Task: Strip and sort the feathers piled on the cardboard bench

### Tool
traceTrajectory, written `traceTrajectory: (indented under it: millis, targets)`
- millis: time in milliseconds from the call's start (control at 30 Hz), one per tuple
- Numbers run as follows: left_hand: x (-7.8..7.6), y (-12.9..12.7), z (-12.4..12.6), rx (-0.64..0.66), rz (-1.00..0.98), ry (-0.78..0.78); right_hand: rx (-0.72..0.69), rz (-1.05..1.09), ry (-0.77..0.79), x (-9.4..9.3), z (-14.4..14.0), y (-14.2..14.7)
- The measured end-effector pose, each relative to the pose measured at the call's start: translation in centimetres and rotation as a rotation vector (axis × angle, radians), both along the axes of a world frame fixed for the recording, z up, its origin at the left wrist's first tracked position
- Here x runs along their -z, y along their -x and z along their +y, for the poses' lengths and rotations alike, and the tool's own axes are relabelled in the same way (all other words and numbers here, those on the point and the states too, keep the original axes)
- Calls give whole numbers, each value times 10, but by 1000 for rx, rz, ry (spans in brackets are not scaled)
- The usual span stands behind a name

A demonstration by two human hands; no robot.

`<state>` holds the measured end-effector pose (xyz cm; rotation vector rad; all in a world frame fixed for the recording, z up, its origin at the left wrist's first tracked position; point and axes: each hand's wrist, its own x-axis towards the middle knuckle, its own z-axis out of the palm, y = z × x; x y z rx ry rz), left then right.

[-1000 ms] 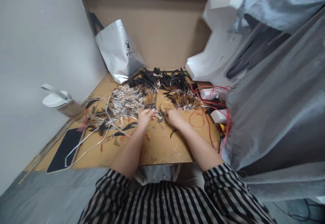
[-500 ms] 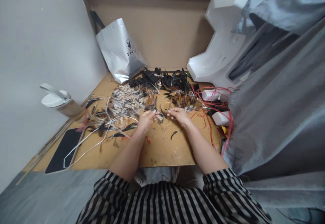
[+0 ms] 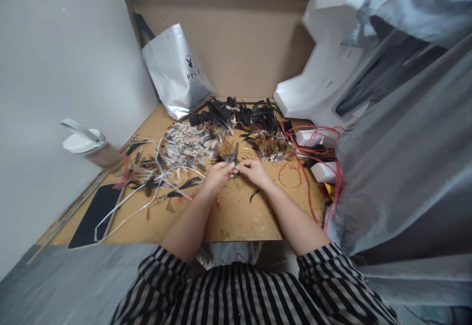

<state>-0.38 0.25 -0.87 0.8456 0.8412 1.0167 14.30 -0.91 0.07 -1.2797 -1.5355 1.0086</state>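
Together, at the middle of the cardboard worktop [image 3: 236, 221], the left hand [image 3: 218, 175] and right hand [image 3: 252, 170] pinch a small bundle of brown feathers [image 3: 227, 155]; its long axis runs near to far, tips fanning away, quills at the touching fingertips. Red cords [image 3: 295, 167] lie right.

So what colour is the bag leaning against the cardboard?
Silver bag with black handles, in the head view.

Feather bundle's [image 3: 228, 154] base hidden by fingers [image 3: 231, 167], grey cloth [image 3: 405, 143] cut off right
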Motion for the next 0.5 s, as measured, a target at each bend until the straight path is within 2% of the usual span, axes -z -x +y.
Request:
traceTrajectory:
  millis: [167, 300, 500]
  targets:
    - [0, -1, 0, 22, 29, 0, -33, -89, -57, 0, 0, -3]
    - [1, -1, 0, 38, 42, -7, -8, -127, -59, 0, 0, -5]
    - [2, 1, 0, 68, 18, -2, -55, -18, -23, -8, -2, -8]
